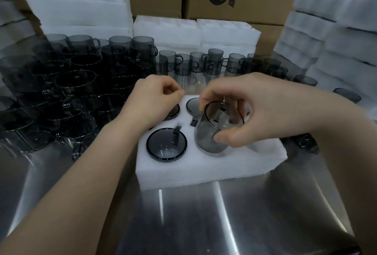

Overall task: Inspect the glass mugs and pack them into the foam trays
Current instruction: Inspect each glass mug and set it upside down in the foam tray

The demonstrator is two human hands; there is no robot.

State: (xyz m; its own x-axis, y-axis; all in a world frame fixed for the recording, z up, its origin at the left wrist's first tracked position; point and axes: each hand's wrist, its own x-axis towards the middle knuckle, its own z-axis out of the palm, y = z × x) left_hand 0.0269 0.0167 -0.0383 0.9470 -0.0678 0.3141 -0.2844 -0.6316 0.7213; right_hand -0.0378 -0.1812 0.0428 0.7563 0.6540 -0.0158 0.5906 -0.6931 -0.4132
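Loose mugs (pixel 61 91): heaped dark and close on the left of the table (pixel 204 224), waiting for inspection; too overlapped to count.
Left hand (pixel 155 99): poised over the back-left corner of the foam tray (pixel 204 169), fingers curled, thumb tip against forefinger, nothing visible between them.
Back-left pocket: holding a mug rim, mostly covered by that hand.
Front-left mug (pixel 166 145): seated upright in its pocket, handle in the slot.
Back-middle mug (pixel 193 105): seated too, only part of the rim showing.
Held mug (pixel 210 132): tilted, mouth toward the camera, base at the front-middle pocket, not yet seated.
Right hand (pixel 234 104): clamped on that mug, fingers over the rim, thumb low on the wall.
Step in hand: probably placing after inspection, with the tray seemingly about half filled.
Next move: calls for righting the mug, turning the handle to the slot, then pressing straight down without knocking neighbouring glass.
Front-right pocket (pixel 260 146): seemingly unfilled, partly masked by the thumb.
Back-right pocket: hidden behind the right hand; filled or not, cannot tell.
Far mugs (pixel 204 63): standing in a row behind the tray.
Foam stacks (pixel 326 51): piled at right, cut off by the frame edge.
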